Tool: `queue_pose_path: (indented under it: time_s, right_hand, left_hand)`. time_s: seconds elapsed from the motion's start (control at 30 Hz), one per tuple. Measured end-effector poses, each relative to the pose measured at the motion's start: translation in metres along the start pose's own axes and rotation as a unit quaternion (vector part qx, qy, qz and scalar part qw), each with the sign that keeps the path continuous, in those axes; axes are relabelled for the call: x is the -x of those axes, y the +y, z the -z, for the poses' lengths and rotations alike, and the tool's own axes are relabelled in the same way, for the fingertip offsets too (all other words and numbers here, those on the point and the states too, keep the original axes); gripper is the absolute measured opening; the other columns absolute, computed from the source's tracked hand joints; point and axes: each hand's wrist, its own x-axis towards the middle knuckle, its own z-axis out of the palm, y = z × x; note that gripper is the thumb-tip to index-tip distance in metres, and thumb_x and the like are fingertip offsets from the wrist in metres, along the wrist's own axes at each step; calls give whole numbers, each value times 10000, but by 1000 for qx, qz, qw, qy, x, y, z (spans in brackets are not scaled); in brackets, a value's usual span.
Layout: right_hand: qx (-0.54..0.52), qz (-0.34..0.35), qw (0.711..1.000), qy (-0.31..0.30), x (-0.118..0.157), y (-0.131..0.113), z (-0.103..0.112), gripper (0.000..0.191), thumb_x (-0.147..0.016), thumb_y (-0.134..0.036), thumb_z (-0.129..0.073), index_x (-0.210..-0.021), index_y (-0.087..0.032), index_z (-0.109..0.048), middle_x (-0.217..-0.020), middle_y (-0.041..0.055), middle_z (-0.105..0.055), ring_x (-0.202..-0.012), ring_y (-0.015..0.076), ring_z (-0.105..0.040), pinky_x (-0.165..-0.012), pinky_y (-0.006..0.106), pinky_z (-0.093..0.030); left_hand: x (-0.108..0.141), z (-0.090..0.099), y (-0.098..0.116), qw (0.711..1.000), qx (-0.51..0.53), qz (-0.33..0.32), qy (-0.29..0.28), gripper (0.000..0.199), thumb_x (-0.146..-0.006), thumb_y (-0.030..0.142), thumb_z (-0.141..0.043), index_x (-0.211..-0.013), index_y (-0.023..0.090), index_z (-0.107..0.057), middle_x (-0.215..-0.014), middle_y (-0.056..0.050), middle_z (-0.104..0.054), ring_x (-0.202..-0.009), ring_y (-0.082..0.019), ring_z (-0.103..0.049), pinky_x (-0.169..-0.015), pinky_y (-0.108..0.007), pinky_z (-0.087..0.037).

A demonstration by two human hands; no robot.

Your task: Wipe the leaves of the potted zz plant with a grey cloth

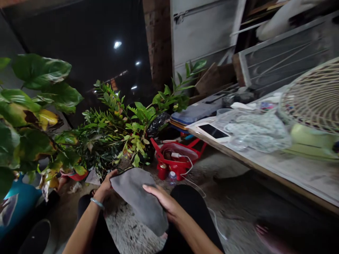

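Grey, matte and gently rippled, the cloth piece (141, 201) is grasped by the left fingers (112, 174) and right fingers (149, 189).

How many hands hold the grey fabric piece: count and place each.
2 on the grey fabric piece: left hand at its upper left corner, right hand at its right edge.

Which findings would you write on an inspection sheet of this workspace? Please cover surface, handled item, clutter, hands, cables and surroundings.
Surface: table at the right, bearing a dark-screened device, a crumpled patterned item and a fan.
Handled item: grey fabric piece, held above the floor; exact kind unclear.
Clutter: red plastic container with things inside; small bottle beside it.
Hands: left hand grips one edge; right hand holds the opposite side.
Cables: white cable trails from the container across the floor.
Surroundings: leafy plants ahead and left.
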Motion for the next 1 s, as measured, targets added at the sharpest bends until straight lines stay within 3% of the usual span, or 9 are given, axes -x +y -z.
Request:
queue_pose_path:
  time_s: [0.13, 0.23, 0.3, 0.4, 0.5, 0.63, 0.77, 0.83, 1.0]
  right_hand:
    - [8, 82, 996, 44, 10, -49, -11, 447, -599, -451, -910, -933, -183, -782, -878, 90, -819, -802, 291, -757, -707, 350, -575]
    - [-36, 136, 990, 33, -15, -76, -47, 497, -561, -432, -909, -972, -187, -771, -922, 86, -824, -861, 305, -760, -736, 360, -579]
    - [-52, 132, 990, 13, -37, -73, -72, 451, -581, -411, -885, -955, -187, -767, -894, 84, -824, -881, 304, -762, -780, 374, -584]
    - [-21, 60, 998, 14, -57, -38, -88, 331, -609, -385, -849, -870, -200, -760, -775, 75, -804, -811, 288, -759, -765, 379, -583]
    - [27, 2, 1000, 2, -49, 0, -81, 347, -608, -438, -840, -840, -194, -757, -749, 76, -795, -766, 285, -751, -727, 377, -571]
    - [89, 66, 994, -24, -21, -9, -89, 443, -610, -494, -849, -910, -175, -778, -866, 80, -818, -847, 292, -743, -782, 375, -559]
    - [105, 194, 975, -33, -31, -59, -130, 421, -625, -458, -858, -931, -177, -786, -935, 71, -823, -930, 293, -727, -840, 367, -544]
    - [70, 184, 980, -26, -51, -64, -146, 351, -618, -406, -847, -887, -191, -775, -876, 55, -820, -900, 286, -729, -817, 363, -551]
    - [50, -3, 999, 6, -70, -1, -130, 205, -627, -340, -791, -764, -195, -741, -659, 54, -758, -714, 260, -722, -686, 349, -544]
  left_hand:
    - [2, 44, 10, 987, 17, -14, 160, 209, -611, 128, -757, -793, 192, -676, -716, -9, -664, -695, -186, -670, -729, -341, -569]
    - [4, 60, 20, 969, 48, -50, 236, 188, -633, 103, -676, -754, 218, -589, -679, 27, -594, -666, -156, -652, -697, -296, -565]
    - [6, 63, 27, 963, 61, -68, 255, 196, -625, 92, -659, -748, 223, -580, -652, 37, -567, -660, -154, -648, -708, -296, -573]
    - [7, 61, 35, 968, 74, -78, 225, 245, -601, 81, -662, -809, 210, -666, -661, 29, -590, -652, -153, -642, -729, -314, -583]
    - [5, 60, 37, 986, 70, -61, 138, 352, -565, 66, -670, -889, 180, -747, -795, -27, -687, -726, -169, -669, -737, -319, -579]
    - [-1, 64, 31, 995, 12, -52, 78, 254, -586, 122, -709, -831, 163, -766, -808, -57, -729, -740, -196, -675, -705, -312, -549]
    - [-3, 73, 20, 994, -11, -67, 89, 255, -594, 141, -701, -842, 161, -757, -733, -23, -704, -651, -178, -622, -673, -303, -518]
    - [-3, 80, 11, 988, -37, -95, 117, 368, -578, 105, -693, -935, 164, -762, -794, -26, -724, -682, -183, -626, -704, -306, -521]
    - [1, 91, -8, 958, -127, -187, 178, 450, -559, 34, -684, -970, 208, -744, -1127, -91, -745, -930, -231, -683, -945, -356, -533]
